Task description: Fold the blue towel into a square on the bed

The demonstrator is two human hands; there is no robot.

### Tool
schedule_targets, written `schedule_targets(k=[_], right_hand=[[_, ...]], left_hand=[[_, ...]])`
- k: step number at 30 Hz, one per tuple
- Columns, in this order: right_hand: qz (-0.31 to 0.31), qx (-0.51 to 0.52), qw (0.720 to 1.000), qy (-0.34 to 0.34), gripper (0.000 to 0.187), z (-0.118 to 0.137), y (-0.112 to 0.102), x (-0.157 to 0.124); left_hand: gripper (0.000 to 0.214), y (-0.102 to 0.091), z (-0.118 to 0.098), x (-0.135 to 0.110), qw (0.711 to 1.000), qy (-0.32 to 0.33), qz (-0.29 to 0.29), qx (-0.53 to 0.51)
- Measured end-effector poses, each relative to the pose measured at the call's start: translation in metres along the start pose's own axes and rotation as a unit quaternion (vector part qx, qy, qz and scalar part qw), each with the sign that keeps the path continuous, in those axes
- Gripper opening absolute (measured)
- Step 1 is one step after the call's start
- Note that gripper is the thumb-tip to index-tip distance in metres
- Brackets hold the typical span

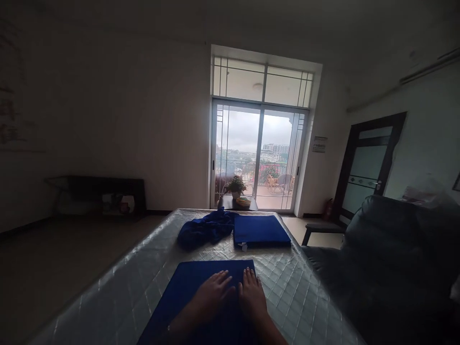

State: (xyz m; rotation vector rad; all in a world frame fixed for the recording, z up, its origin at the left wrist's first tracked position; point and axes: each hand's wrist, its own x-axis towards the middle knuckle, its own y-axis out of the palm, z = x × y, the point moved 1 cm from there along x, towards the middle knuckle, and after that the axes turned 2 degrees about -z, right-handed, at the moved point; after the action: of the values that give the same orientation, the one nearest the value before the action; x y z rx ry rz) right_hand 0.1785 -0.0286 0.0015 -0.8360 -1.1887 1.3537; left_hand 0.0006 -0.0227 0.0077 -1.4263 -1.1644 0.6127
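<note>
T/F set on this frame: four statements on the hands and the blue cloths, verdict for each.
1. The left hand and right hand both lie flat on the spread blue cloth. True.
2. A crumpled blue cloth and a folded blue cloth stack lie beyond it on the quilted grey mattress. True.
3. The folded stack is left of the crumpled cloth. False: it is to its right.
4. The right hand grips the crumpled cloth. False: it rests open on the spread cloth, apart from the crumpled one.
</note>
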Motion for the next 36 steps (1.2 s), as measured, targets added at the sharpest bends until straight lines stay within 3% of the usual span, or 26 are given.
schedule_targets(k=[3,6,12,20,23,29,34,36], right_hand=[[0.000,-0.002,1.000,-0.027,0.056,-0.002,0.001,-0.002],[0.000,0.002,1.000,-0.029,0.057,-0.002,0.001,-0.002],[-0.005,0.014,1.000,-0.008,0.058,0.001,-0.001,-0.002],[0.015,-0.049,0.999,-0.014,0.059,0.001,-0.005,0.000],[0.015,-0.076,0.997,-0.019,0.059,0.000,-0.001,0.002],[-0.030,-0.129,0.990,-0.042,0.057,0.002,-0.004,0.002],[-0.101,-0.149,0.968,-0.174,0.052,0.018,-0.021,-0.013],[-0.096,-0.134,0.970,-0.179,0.050,0.020,-0.024,-0.028]], left_hand=[[0.057,0.012,-0.039,0.012,0.997,0.068,-0.020,-0.013],[0.059,0.022,-0.047,0.018,0.999,0.050,-0.009,-0.018],[0.067,0.025,-0.005,-0.001,1.000,-0.018,0.023,0.003],[0.078,-0.033,0.080,-0.078,0.987,-0.155,0.034,0.007],[0.083,-0.046,0.101,-0.102,0.979,-0.202,0.022,-0.002],[0.087,-0.044,0.105,-0.110,0.978,-0.208,-0.003,-0.013],[0.088,-0.043,0.104,-0.108,0.978,-0.208,-0.015,-0.021],[0.088,-0.043,0.104,-0.108,0.978,-0.207,-0.014,-0.016]])
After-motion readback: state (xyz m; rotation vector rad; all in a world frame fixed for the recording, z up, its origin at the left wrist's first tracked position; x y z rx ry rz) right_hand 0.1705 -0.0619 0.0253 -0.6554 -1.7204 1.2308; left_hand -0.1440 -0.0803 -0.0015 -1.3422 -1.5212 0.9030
